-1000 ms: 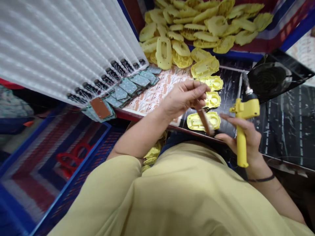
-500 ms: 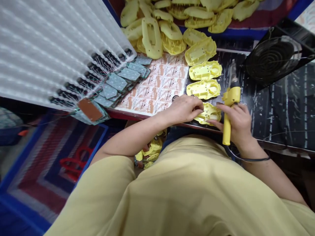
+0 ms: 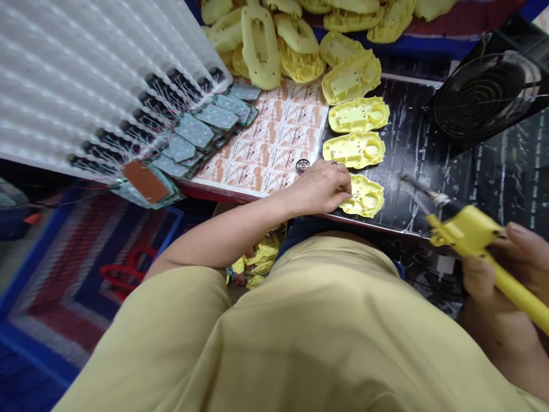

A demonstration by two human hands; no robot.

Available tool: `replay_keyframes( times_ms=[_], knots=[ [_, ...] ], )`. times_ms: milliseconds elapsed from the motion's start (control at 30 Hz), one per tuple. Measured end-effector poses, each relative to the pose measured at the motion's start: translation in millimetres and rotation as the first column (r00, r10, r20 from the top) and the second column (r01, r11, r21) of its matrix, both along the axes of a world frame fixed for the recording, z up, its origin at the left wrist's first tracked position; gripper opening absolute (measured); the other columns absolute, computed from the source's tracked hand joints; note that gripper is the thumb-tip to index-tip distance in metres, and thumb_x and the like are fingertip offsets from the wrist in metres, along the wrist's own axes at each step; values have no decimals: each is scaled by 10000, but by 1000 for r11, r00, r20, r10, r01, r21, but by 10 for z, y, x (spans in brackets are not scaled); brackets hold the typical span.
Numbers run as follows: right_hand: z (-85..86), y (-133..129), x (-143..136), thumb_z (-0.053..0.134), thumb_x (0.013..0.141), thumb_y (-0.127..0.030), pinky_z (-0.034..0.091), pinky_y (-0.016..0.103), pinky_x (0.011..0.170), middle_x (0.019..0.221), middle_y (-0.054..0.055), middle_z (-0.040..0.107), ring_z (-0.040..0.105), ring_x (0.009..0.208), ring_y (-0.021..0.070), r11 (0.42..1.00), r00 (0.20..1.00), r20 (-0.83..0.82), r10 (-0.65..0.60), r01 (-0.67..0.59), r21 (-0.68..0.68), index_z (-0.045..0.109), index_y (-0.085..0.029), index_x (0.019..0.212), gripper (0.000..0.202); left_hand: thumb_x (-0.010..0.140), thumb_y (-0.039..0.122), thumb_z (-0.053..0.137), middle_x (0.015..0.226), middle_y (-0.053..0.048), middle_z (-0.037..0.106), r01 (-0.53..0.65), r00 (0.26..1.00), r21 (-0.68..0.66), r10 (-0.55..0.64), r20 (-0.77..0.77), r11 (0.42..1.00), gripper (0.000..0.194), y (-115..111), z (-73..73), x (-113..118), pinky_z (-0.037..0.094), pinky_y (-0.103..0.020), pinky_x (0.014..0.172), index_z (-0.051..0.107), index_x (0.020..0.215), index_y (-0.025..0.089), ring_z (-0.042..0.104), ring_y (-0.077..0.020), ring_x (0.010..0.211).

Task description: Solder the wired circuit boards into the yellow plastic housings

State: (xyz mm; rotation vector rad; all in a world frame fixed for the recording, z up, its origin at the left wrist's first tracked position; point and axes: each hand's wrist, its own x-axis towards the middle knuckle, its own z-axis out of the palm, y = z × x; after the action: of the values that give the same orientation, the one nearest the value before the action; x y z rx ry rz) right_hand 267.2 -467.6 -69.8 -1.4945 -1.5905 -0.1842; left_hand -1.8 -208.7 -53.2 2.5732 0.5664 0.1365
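Observation:
My left hand (image 3: 325, 186) rests at the near table edge, its fingers curled together on the left end of a yellow plastic shell (image 3: 368, 196). The shell lies open side up; what the fingertips pinch inside it is hidden. Out to the right, past the table edge, my right hand (image 3: 506, 280) is wrapped around a yellow soldering gun (image 3: 469, 232). Its thin dark tip points left and up, away from the shell, slightly blurred. Two similar shells, a middle one (image 3: 354, 150) and a farther one (image 3: 359, 114), lie in a column beyond.
More yellow shells (image 3: 261, 48) are heaped at the back by a blue-rimmed bin (image 3: 450, 43). Wired green circuit boards (image 3: 195, 137) overlap on the left beside a white ribbed sheet (image 3: 86, 68). A black fan (image 3: 484, 91) stands back right. A small black ring-shaped part (image 3: 302, 166) lies near my left hand.
My right hand has swung right and toward me with the soldering gun, away from the shell. My left hand stays on the shell. The view has shifted slightly.

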Motion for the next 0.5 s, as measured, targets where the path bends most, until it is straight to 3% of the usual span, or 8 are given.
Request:
replay_keyframes(
  times_ms=[67,133,300,500],
  knots=[
    [-15,128,-108,902,877,-291,610,358,573,964,18,778,740,720,225,982,982,60,180,-183,51,683,-317,1498,658,938,208,628,1021,-82,805,-5,1000,1,5,-9,1000,177,-1,3,5,514,-417,1006,800,910,180,741,-253,1022],
    [-42,230,-228,897,886,-249,579,314,513,868,3,765,733,671,204,971,972,40,233,-235,51,711,-276,1426,572,932,219,638,1028,-86,806,-8,1000,2,8,-19,1000,170,1,7,13,512,-425,1006,801,905,179,743,-260,1026],
    [-152,264,-374,831,964,-277,595,298,549,774,-5,750,738,636,186,977,977,19,214,-214,12,706,-252,1035,146,923,226,629,1028,-80,808,-16,999,7,17,-36,1000,179,10,16,24,511,-418,990,802,901,186,744,-256,1015],
    [-73,312,-380,793,999,-223,597,256,584,847,2,777,769,712,164,964,957,114,266,-261,-56,648,-252,1019,150,927,230,612,1022,-64,802,-13,999,35,14,-39,999,187,-2,27,34,502,-405,970,795,904,196,735,-244,1004]
  ],
)
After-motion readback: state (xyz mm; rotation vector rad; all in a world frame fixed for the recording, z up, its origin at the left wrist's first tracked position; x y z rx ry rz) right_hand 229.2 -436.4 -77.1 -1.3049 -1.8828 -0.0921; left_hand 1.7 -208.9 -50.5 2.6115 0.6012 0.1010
